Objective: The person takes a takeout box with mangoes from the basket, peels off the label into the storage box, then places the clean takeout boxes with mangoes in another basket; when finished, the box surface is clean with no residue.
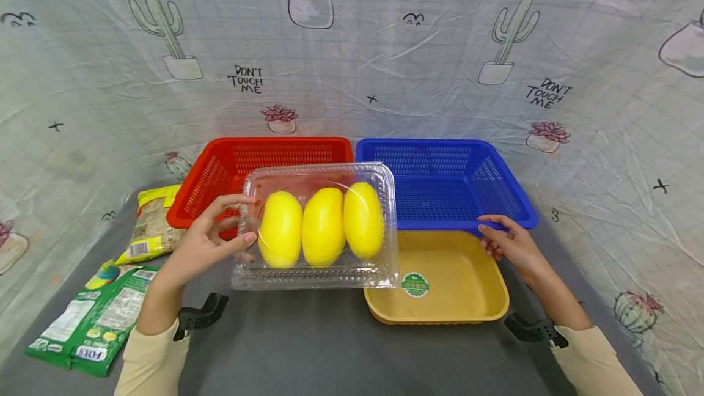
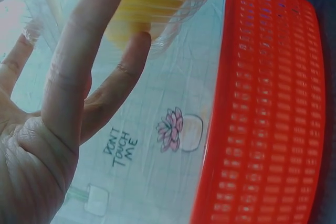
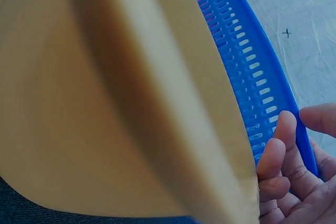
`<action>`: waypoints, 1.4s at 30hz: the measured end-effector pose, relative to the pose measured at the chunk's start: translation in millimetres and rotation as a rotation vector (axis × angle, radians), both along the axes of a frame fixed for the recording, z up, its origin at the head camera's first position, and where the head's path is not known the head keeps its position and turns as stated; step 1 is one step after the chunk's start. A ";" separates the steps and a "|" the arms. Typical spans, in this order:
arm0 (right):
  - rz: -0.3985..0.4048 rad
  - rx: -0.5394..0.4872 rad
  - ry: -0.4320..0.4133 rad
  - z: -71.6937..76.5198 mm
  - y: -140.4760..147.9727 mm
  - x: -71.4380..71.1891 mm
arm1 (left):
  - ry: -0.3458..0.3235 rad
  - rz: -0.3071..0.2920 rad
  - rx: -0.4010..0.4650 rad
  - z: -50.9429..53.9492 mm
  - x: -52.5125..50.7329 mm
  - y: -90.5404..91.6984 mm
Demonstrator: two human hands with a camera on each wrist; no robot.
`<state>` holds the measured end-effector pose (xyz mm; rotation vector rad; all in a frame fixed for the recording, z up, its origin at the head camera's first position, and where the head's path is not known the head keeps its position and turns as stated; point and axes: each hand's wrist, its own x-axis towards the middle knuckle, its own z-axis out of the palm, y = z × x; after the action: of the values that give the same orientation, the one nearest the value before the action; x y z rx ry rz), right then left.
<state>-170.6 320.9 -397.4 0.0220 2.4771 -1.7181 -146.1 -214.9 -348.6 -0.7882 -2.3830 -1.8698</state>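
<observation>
My left hand [image 1: 200, 246] holds the left end of a clear plastic box [image 1: 319, 280], thumb in front and other fingers spread at its edge. Three yellow mangoes [image 1: 323, 228] show through the plastic, and the box is raised and tilted toward the head camera. In the left wrist view, part of a mango [image 2: 152, 3] is visible behind the fingers. Over on the right, my right hand [image 1: 511, 246] pinches the near right rim of a blue basket [image 1: 445, 223]. Its lower fingers lie beside the edge of a tan tray [image 1: 451, 310].
Behind the box stands a red basket [image 1: 192, 191], partly hidden. A yellow-and-clear packet [image 1: 151, 225] leans near it, with a green packet [image 1: 101, 316] closer on the left. Hanging printed cloth [image 1: 352, 47] encloses the back and sides of the grey table [image 1: 308, 347].
</observation>
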 end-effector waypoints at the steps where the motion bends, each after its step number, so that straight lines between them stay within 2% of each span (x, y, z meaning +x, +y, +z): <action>1: 0.000 0.001 0.001 0.2 -0.2 0.2 | 0.003 0.000 0.006 0.4 -1.6 2.1; 5: -0.001 -0.002 0.005 -0.3 0.1 -0.4 | 0.031 -0.024 0.057 0.5 -9.3 10.0; 11: -0.007 -0.016 0.001 -0.8 0.0 0.3 | 0.048 -0.025 0.105 -0.8 -18.6 22.9; 14: -0.007 -0.016 0.005 0.7 0.3 0.9 | 0.038 -0.015 0.100 0.2 -24.9 28.7; 22: -0.018 -0.010 -0.016 2.1 0.3 0.3 | 0.033 0.040 0.020 2.7 -50.8 44.3; 26: -0.012 -0.011 -0.014 0.8 -0.7 0.8 | 0.027 0.031 0.030 2.7 -59.9 52.4; 31: -0.020 -0.020 -0.014 -0.6 -1.2 2.0 | 0.019 0.024 0.060 -0.3 -68.4 63.6; 42: -0.035 -0.010 -0.012 -1.8 -1.1 1.1 | 0.034 0.084 0.089 -4.4 -83.0 90.6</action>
<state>-169.5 319.8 -399.1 0.0745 2.4739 -1.7389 -229.1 -124.3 -353.0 -0.6960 -2.2578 -1.8991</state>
